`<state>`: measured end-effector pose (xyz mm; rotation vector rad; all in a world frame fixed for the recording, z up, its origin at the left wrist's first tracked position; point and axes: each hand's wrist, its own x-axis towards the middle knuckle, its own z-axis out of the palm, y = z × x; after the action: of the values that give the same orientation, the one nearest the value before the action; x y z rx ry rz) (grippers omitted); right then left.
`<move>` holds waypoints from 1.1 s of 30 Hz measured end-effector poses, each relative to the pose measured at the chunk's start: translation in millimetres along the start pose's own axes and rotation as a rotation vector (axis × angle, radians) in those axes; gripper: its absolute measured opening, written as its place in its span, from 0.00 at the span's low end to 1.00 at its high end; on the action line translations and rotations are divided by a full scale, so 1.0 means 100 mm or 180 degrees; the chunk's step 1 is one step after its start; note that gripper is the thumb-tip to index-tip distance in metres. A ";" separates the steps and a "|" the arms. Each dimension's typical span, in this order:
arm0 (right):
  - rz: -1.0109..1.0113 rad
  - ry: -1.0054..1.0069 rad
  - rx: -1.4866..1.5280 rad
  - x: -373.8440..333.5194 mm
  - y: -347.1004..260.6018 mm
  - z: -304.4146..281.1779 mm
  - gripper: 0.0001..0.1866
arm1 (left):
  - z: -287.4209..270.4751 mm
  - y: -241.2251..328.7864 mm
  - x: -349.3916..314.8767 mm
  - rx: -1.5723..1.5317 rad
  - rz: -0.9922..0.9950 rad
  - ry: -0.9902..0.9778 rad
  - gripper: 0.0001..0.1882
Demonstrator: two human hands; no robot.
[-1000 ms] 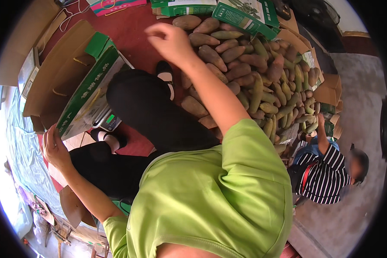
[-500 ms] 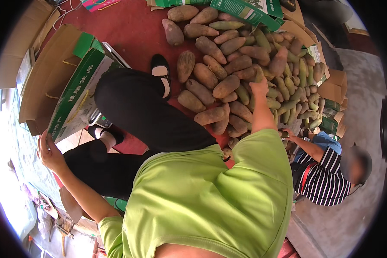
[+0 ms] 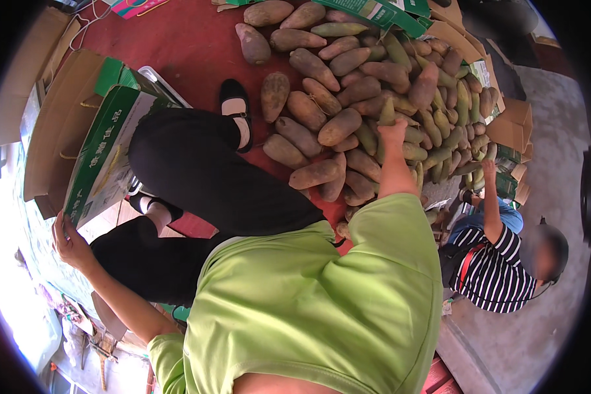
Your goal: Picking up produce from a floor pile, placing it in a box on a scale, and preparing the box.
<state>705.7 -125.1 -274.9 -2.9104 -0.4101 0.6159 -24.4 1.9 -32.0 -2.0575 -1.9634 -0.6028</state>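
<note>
A large heap of long, earthy root vegetables that look like radishes, some reddish-brown (image 3: 341, 127) and some green, spreads over the red floor. My right hand (image 3: 393, 133) reaches into its middle, closed round a green radish (image 3: 387, 111) whose tip points away from me. To the left, an open green, white and brown cardboard box (image 3: 102, 141) stands tilted beside my knee. My left hand (image 3: 72, 244) grips the near corner of that box, thumb and fingers on its edge. Its inside is mostly hidden from here.
A scale-like device with a pale frame (image 3: 161, 84) shows partly behind the box. Right of the heap, a person in a striped shirt (image 3: 492, 269) reaches toward the vegetables. Green boxes (image 3: 387, 14) and brown cardboard (image 3: 509, 125) edge the heap. My foot in a black shoe (image 3: 235, 111) stands near it.
My right hand has tipped the green radish more upright, showing more of it. The other person's arm has swung up toward the heap. My left hand stays on the box.
</note>
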 end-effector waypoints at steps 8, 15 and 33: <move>-0.0353 0.0149 -0.1265 -0.47 -0.36 0.23 0.25 | 0.00 0.00 0.01 -0.0101 0.0101 0.0034 0.08; -0.1125 0.0192 -0.1306 -0.60 -0.31 0.29 0.35 | -0.13 0.24 0.04 -0.0193 -0.0010 0.0176 0.08; -0.3716 -0.1216 0.2098 -2.20 -2.67 -0.57 0.28 | -0.30 0.25 0.05 -0.0049 -0.0109 -0.0069 0.06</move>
<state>472.8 60.2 -89.9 -1.5229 -1.4312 0.8251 -3.4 -8.3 -0.3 -2.0518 -2.0161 -0.6068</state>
